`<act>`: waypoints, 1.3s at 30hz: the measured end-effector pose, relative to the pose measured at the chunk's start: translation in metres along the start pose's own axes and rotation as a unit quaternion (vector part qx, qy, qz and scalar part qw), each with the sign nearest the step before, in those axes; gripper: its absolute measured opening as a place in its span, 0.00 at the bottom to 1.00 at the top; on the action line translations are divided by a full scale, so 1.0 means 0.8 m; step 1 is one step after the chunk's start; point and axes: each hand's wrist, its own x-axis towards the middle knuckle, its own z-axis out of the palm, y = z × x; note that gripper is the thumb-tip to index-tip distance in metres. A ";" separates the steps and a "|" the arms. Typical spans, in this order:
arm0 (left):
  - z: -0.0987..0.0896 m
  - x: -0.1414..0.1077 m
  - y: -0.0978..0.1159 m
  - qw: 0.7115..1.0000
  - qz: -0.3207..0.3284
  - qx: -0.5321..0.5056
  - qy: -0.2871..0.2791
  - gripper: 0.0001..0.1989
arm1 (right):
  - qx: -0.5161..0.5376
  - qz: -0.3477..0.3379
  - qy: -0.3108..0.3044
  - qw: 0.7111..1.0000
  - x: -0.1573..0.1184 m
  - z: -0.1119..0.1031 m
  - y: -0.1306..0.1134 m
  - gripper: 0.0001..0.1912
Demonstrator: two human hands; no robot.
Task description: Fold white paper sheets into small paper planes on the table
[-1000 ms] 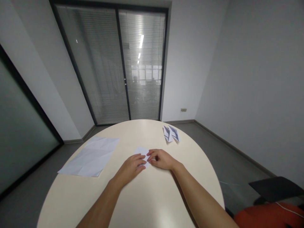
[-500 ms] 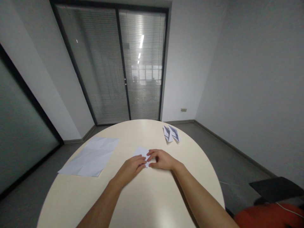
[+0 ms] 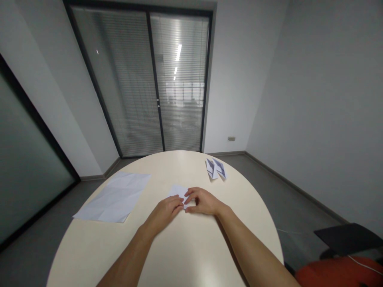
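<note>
One small white paper sheet (image 3: 176,190), partly covered: my left hand (image 3: 167,209) bunched over it, right hand (image 3: 204,200) curled narrow, can't tell if either's gripping.

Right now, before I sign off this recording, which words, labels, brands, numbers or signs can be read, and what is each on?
None can be read.
Small white paper at the left hand and right hand: no writing on the part showing.
Large creased white paper: none visible.
Two folded white paper pieces: none legible.
Small pale rectangular wall plate: too small to tell.
</note>
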 end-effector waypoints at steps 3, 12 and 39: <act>-0.002 -0.001 0.004 1.000 -0.007 -0.017 0.009 0.12 | -0.007 -0.012 0.001 1.000 0.000 0.000 -0.002 0.12; 0.002 -0.003 0.000 0.999 -0.009 -0.029 0.032 0.08 | -0.019 -0.006 0.008 1.000 0.001 -0.001 -0.005 0.11; -0.014 0.001 0.009 0.993 -0.089 -0.036 0.065 0.09 | -0.013 0.056 0.030 0.998 0.002 -0.002 -0.015 0.11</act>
